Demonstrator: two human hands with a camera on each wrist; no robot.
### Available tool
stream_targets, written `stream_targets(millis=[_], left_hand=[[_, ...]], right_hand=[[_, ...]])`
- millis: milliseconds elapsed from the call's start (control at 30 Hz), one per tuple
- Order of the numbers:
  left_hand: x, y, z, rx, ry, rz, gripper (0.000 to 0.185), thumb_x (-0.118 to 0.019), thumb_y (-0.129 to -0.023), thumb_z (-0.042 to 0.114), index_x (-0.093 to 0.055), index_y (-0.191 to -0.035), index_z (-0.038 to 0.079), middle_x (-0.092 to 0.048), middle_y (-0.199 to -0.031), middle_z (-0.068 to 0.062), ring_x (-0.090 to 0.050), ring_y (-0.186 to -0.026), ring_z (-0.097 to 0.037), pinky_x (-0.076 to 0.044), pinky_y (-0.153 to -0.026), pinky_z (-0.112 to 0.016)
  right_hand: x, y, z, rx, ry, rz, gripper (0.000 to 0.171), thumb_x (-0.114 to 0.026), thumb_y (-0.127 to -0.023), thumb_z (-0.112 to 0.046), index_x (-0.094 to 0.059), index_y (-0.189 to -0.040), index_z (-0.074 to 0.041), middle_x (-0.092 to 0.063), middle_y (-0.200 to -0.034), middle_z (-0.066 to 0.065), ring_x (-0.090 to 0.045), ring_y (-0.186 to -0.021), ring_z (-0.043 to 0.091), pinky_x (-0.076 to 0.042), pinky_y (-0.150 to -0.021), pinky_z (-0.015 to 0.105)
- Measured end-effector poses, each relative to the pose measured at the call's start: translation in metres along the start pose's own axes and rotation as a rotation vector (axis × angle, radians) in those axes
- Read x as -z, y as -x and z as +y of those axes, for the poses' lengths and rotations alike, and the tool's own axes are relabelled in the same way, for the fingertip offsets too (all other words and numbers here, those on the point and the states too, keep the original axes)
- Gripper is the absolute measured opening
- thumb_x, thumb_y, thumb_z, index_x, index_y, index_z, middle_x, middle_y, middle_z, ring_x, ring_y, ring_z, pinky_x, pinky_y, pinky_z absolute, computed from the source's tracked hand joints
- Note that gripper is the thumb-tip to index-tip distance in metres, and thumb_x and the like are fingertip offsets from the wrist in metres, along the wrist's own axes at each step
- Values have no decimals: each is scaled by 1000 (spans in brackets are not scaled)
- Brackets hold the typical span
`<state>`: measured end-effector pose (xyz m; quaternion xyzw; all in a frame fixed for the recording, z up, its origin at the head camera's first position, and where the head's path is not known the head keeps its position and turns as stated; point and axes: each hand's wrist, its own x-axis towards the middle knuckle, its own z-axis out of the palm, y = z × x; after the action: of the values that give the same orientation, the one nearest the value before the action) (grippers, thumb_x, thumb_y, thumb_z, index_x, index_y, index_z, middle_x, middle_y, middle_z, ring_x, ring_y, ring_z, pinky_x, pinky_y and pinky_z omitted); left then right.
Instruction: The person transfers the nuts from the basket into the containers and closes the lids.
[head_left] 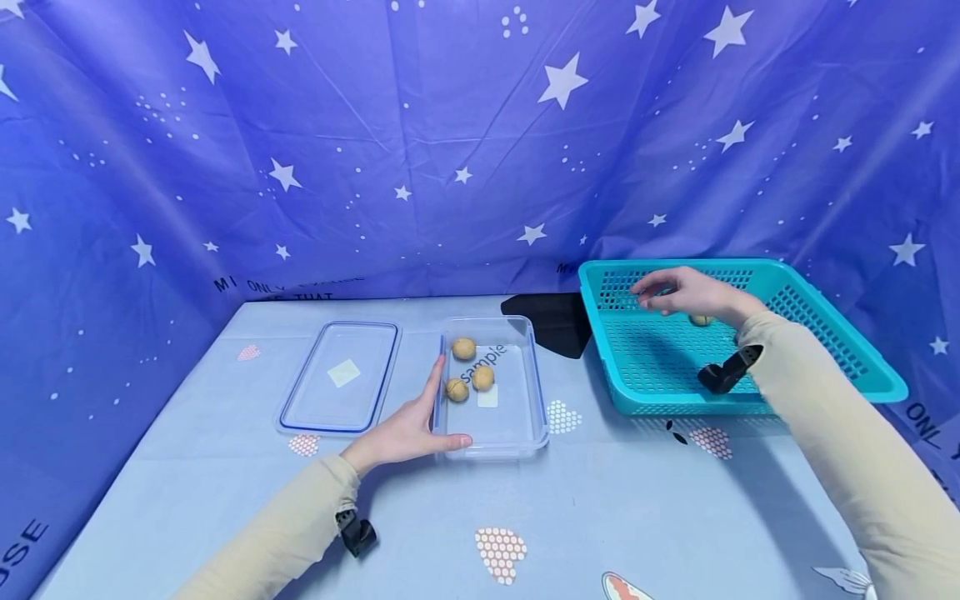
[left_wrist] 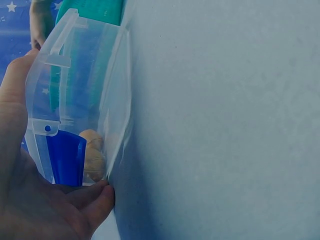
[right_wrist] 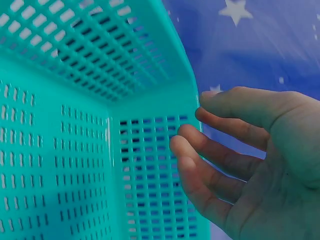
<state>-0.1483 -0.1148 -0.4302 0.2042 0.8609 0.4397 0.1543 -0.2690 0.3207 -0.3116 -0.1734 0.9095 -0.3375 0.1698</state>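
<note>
The left hand (head_left: 408, 429) lies flat and low, fingers straight toward twelve o'clock, thumb spread toward three. The right hand (head_left: 686, 293) hangs raised with fingers loosely curled, pointing toward nine o'clock, holding nothing; both forearms are sleeved.

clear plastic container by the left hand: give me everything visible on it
The clear container is a shallow, see-through plastic rectangle with rounded corners and blue-trimmed rim clips, lidless, flat on the table. Three walnuts sit inside, over a "sample" label. The left hand holds its near-left corner, thumb on the front edge. Its lid lies beside it, apart.
</note>
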Motion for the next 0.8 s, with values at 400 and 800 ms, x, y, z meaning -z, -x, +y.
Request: stream_targets(millis=[400,800], left_hand=[[0,-1,-1,-1,-4,0,123,-77,-80,45,17,-153,17,-20,-151,-31,-34,-133,-43,-25,-111,-53],[1,0,1,21,-13,-5,125,-77,-78,50,18,-153,21,-20,-153,-27,-34,-134,-41,-27,-111,-51]], right_hand=[[15,4,33,-94,-28,76,49,-52,-102,-24,-42,-139,6,-48,-134,29,-54,-114,37,-53,-86,42],[20,8,74,-179,-65,147,48,-41,-105,-21,-36,-138,13,-40,-135,37,-56,-103,31,-48,-90,50]])
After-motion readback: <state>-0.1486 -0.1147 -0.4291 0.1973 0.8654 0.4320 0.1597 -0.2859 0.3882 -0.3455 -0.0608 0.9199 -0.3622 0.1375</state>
